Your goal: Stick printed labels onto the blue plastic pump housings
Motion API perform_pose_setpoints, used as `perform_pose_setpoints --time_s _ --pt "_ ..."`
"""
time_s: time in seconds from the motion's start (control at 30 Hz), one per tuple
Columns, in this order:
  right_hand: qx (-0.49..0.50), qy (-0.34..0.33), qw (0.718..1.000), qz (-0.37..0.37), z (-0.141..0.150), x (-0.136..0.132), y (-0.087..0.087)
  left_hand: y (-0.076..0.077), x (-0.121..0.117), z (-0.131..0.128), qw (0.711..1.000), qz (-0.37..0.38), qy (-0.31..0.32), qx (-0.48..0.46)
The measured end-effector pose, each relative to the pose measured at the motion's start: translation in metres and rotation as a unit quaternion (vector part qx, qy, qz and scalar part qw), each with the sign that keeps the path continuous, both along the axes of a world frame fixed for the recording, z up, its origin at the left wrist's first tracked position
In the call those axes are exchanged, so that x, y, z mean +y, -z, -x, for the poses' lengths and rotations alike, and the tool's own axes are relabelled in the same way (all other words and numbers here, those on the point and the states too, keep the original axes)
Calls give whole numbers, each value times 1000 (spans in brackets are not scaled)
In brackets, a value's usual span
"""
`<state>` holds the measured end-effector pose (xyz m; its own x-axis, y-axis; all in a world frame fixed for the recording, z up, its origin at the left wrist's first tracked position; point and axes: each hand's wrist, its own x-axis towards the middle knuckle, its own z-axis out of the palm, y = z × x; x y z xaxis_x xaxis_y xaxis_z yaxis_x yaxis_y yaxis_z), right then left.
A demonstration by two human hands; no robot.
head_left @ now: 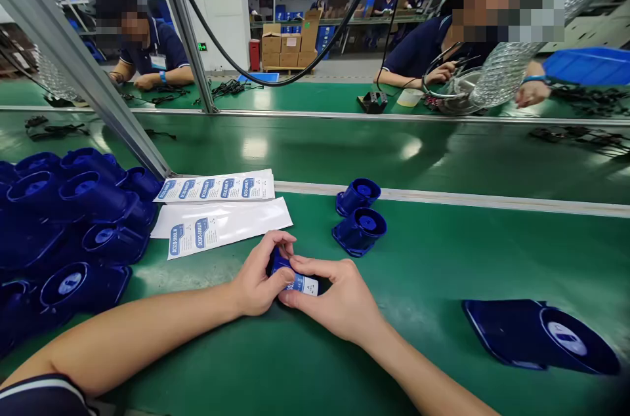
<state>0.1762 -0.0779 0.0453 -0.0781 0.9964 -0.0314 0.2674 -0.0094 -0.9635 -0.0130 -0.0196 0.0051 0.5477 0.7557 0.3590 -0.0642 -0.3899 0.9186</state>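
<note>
Between my two hands is a blue plastic housing (280, 262), mostly hidden by the fingers. A blue-and-white label (308, 285) shows on its side. My left hand (260, 277) is curled around the far left part, its thumb against the label area. My right hand (342, 291) pinches the near right side, thumb below and fingers above the label. Beyond the hands lie a label sheet (216, 189) with a row of printed labels and a second, partly peeled sheet (246, 224) bearing two labels. Two short blue round housings (363, 195) stand close together behind my right hand.
Several blue horn-shaped housings (81, 199) are piled at the left. Another such housing (516, 327) lies at the right. A metal post (98, 68) slants up at the left. Across the green bench, two people work with black cables (231, 88) beside foil ducts (506, 75).
</note>
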Motion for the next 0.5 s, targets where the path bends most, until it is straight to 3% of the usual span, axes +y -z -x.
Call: perform_pose_setpoints --time_s 0.23,0.5 --pt "5 9 998 66 -1 5 -6 0 2 -2 1000 3 -6 -6" --pt "56 -18 996 69 -4 9 -6 -1 0 0 1000 -14 -4 6"
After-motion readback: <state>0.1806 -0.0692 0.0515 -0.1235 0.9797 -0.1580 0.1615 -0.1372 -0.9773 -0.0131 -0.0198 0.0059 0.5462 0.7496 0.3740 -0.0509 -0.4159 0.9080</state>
